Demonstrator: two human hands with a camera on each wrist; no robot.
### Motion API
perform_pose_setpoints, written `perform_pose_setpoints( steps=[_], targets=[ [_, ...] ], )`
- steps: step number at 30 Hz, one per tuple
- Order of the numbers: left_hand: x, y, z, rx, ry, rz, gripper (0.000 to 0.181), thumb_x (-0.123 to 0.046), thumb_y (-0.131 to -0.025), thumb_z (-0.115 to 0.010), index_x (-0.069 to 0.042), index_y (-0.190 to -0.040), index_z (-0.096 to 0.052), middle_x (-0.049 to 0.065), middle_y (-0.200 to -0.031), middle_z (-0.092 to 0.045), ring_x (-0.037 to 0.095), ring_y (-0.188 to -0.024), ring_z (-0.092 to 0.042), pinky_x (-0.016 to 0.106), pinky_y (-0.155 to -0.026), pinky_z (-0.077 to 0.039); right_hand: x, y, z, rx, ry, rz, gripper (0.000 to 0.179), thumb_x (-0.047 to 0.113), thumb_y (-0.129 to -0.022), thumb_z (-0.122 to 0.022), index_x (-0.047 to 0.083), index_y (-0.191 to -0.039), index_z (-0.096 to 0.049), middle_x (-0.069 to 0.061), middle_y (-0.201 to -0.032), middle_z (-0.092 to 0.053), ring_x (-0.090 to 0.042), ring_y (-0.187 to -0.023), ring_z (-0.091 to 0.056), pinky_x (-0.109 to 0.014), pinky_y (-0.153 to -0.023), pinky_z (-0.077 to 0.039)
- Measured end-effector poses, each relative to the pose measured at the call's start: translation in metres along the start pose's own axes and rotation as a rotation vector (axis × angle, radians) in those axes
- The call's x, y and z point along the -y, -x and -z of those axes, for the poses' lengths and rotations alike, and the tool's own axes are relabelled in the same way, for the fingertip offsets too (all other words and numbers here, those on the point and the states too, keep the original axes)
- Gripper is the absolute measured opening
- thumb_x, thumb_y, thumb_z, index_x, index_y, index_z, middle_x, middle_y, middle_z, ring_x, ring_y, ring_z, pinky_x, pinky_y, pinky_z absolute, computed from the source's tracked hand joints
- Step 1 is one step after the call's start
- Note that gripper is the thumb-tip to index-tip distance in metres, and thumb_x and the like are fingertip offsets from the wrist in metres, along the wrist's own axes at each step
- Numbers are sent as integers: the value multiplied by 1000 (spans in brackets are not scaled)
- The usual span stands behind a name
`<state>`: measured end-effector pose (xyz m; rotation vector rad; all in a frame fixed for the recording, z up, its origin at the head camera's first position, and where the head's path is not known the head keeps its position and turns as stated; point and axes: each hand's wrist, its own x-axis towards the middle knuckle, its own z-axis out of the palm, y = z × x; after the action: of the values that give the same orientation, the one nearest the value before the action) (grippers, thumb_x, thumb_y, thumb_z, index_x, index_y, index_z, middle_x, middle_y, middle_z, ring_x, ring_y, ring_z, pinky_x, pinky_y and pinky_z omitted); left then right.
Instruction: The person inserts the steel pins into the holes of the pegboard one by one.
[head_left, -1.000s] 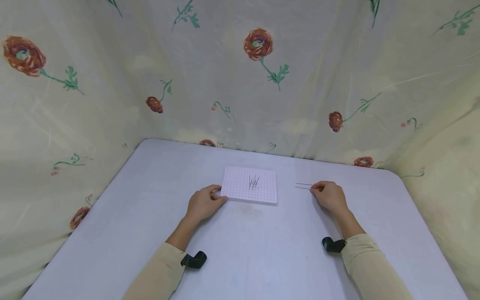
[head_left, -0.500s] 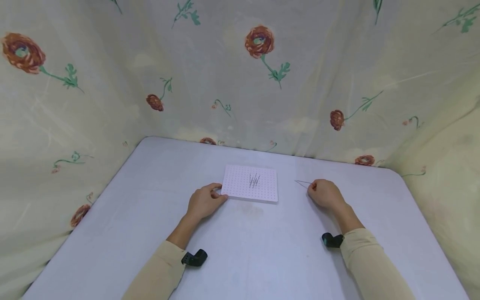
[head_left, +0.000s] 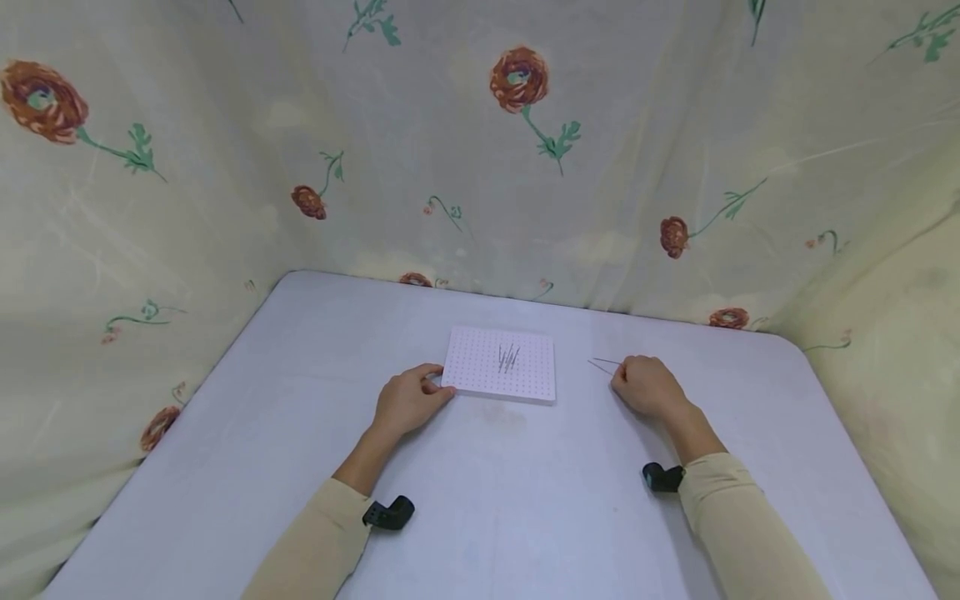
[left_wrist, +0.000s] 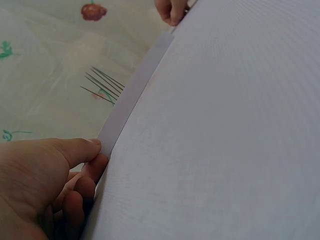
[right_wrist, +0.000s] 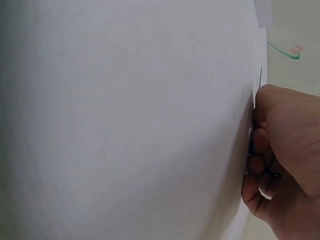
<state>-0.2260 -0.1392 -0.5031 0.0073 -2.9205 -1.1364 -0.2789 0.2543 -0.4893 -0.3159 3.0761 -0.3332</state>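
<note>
A white board with rows of small holes [head_left: 472, 358] lies on the table. Several thin dark rods [head_left: 508, 358] stand up from it; in the left wrist view they look needle-like. My left hand [head_left: 408, 402] grips the board's near left corner, the thumb [left_wrist: 82, 150] at its front edge. To the right of the board, my right hand [head_left: 649, 387] is low on the table with its fingers curled, pinching the end of a thin dark rod [head_left: 599, 366]. A second thin rod [head_left: 607, 361] lies beside it, forming a narrow V. The right fingertips are partly hidden.
The white table [head_left: 480, 500] reaches back to a floral curtain [head_left: 585, 208], which also hangs along both sides. A black wrist camera [head_left: 390, 512] sits on the left sleeve and another wrist camera [head_left: 663, 477] on the right.
The two rods at the right hand lay nearly parallel and now form a V. My right hand has curled its fingers further and shifted slightly left. The left hand stays on the board.
</note>
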Motion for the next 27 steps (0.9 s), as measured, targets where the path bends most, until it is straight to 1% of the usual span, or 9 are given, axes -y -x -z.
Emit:
perform_pose_setpoints(
  steps=[3, 9, 13, 16, 22, 27],
  targets=[
    [0, 0, 0, -1, 2, 0, 51, -37, -90, -77, -13, -133, -67, 1, -89, -78, 16, -77, -67, 32, -68, -47, 0, 1, 0, -11, -7, 5, 22, 14, -92, -47, 2, -78, -60, -13, -75, -60, -27, -70, -51, -48, -73, -48],
    [0, 0, -1, 8, -2, 2, 51, -39, -90, -76, -12, -134, -66, 1, -90, -78, 17, -78, -69, 32, -69, -48, -2, 7, 1, -3, -117, -43, 19, 14, -92, -42, 0, -85, -54, -13, -77, -57, -26, -71, -51, -41, -69, -44],
    [1, -1, 0, 1, -6, -2, 52, -39, -90, -76, -12, -134, -66, 1, -90, -79, 17, -79, -69, 33, -70, -49, -4, 12, 4, -36, -196, -92, 14, 14, -91, -42, 2, -92, -48, -11, -79, -54, -25, -74, -52, -36, -67, -41],
    [1, 0, 0, -1, -5, 0, 52, -38, -90, -76, -12, -134, -66, 1, -90, -79, 17, -78, -69, 33, -70, -49, -7, 15, 5, -77, -243, -128, 12, 14, -90, -44, 3, -94, -46, -11, -80, -54, -26, -75, -53, -34, -67, -39],
    [1, 0, -1, -4, -9, 2, 53, -39, -90, -76, -11, -134, -66, 1, -90, -79, 18, -80, -70, 35, -71, -49, -8, 17, 5, -100, -294, -144, 14, 15, -90, -52, 3, -97, -50, -14, -88, -60, -28, -81, -55, -34, -71, -40],
    [1, -1, -1, 0, -12, 4, 53, -39, -90, -76, -11, -134, -66, 1, -90, -79, 18, -80, -70, 35, -71, -49, -3, 18, 3, -125, -358, -150, 16, 16, -91, -55, 4, -102, -54, -12, -91, -60, -26, -85, -55, -33, -73, -40]
  ],
)
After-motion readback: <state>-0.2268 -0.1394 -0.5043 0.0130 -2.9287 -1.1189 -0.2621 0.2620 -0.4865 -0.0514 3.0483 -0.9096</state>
